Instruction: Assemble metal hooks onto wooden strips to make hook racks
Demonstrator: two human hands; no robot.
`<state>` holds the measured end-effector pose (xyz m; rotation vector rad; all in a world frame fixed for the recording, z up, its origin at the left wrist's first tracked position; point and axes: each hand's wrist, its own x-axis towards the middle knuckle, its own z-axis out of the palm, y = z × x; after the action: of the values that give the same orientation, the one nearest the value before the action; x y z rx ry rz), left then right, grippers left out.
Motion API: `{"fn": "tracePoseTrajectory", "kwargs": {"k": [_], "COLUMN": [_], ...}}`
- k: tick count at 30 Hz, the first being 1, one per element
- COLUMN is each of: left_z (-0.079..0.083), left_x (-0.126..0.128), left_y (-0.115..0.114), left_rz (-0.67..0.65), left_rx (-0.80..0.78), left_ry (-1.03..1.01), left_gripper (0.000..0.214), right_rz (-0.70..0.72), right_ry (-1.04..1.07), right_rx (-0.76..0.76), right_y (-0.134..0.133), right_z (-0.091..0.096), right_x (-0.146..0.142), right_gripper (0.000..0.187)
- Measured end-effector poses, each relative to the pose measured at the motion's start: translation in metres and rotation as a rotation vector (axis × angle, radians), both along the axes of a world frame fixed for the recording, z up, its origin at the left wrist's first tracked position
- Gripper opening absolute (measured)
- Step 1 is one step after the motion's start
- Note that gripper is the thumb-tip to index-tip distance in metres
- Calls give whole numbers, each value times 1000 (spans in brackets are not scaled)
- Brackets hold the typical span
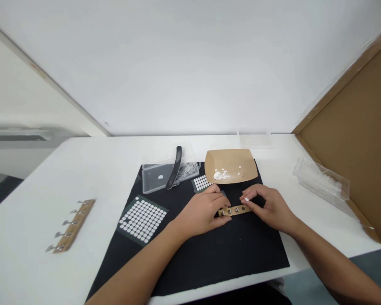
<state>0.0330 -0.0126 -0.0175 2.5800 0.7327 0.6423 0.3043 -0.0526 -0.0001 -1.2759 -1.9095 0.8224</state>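
Observation:
A short wooden strip [233, 211] with a row of round dark and metallic spots lies on the black mat [222, 258]. My left hand [206, 212] grips its left end between thumb and fingers. At the other end is my right hand [271, 207], thumb and forefinger closed on a small white oval piece [247, 199]; the thumb hides the strip's right tip. Just behind my left hand lies a small dark sheet of white ovals [201, 182], partly covered by the fingers. A larger sheet of white ovals [143, 219] rests on the mat's left side.
Behind my hands, a brown paper tray [231, 156] contains loose white bits. A black curved handle [174, 167] leans across a clear plastic case [152, 178]. Another wooden strip [74, 228] with metal pegs lies far left. At right are a clear box [324, 180] and cardboard [352, 127].

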Motion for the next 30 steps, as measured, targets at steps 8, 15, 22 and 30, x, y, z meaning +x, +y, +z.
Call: {"fn": "tracePoseTrajectory", "kwargs": {"k": [8, 15, 22, 30], "left_z": [18, 24, 27, 30], "left_x": [2, 13, 12, 15], "left_y": [-3, -12, -12, -18], "left_rz": [-60, -164, -147, -51], "left_rx": [48, -23, -151, -219], "left_ry": [-338, -465, -509, -477], "left_gripper": [26, 25, 14, 8], "right_rz": [161, 265, 284, 283], "right_ry": [61, 166, 243, 185], "right_rx": [-46, -89, -98, 31], "right_y": [-7, -11, -12, -11], "right_z": [12, 11, 12, 11], "right_x": [-5, -12, -12, -11], "right_gripper": [9, 10, 7, 10]}}
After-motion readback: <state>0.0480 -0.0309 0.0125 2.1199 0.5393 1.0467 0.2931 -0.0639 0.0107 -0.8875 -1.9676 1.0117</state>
